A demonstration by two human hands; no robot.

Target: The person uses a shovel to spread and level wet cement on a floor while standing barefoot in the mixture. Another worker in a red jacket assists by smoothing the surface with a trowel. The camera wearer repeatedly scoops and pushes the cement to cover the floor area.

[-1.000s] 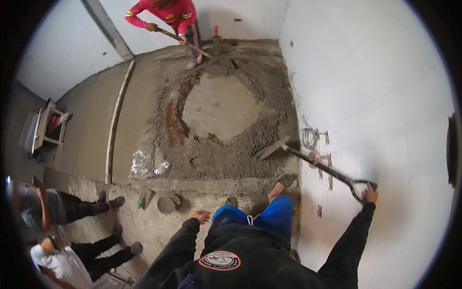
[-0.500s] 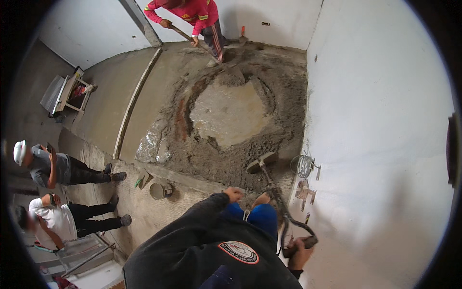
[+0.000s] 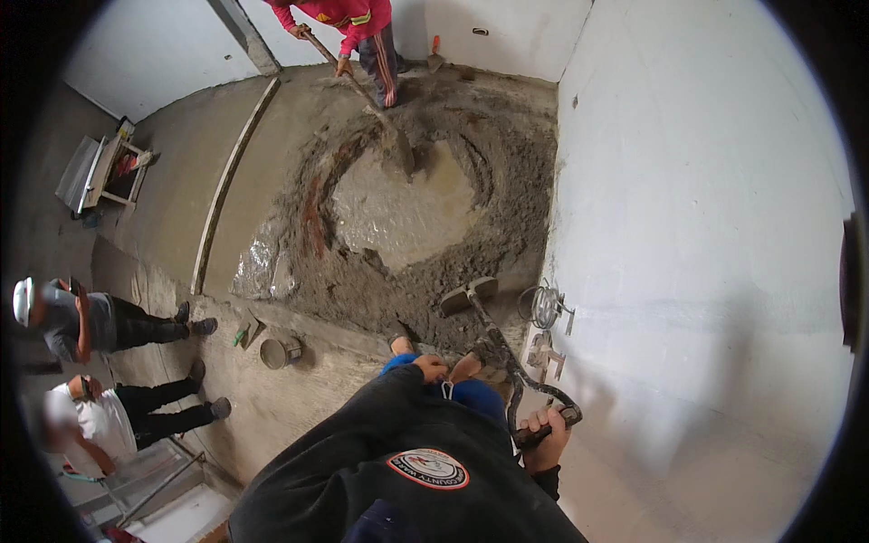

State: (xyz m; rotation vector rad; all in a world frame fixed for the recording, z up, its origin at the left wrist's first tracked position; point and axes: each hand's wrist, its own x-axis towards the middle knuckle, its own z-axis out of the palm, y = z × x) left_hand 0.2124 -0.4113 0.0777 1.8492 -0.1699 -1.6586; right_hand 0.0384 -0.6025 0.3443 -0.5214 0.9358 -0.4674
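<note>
My right hand (image 3: 548, 436) is closed around the dark handle of a shovel (image 3: 493, 335) at my right side. Its shaft slants away to a mud-caked blade (image 3: 455, 300), which rests at the near right edge of a ring of wet grey mortar (image 3: 339, 281). My left hand (image 3: 432, 366) is in front of my blue shorts, its fingers curled and nothing visible in them. Inside the ring lies a pool of cloudy water (image 3: 389, 208). Across it, a co-worker in a pink top (image 3: 339, 14) holds another shovel (image 3: 362, 95) with its blade in the pool's far edge.
A white wall (image 3: 688, 181) rises on the right, with coiled wire (image 3: 545, 308) at its foot. A long wooden board (image 3: 231, 185) lies left of the mortar. A bucket (image 3: 274, 353) and a trowel (image 3: 246, 333) are on the floor. Two people (image 3: 122, 321) stand at left.
The co-worker's shovel blade has moved from the far rim into the pool. My left hand has shifted slightly toward me, and my right hand has risen with the shovel handle. The view has shifted.
</note>
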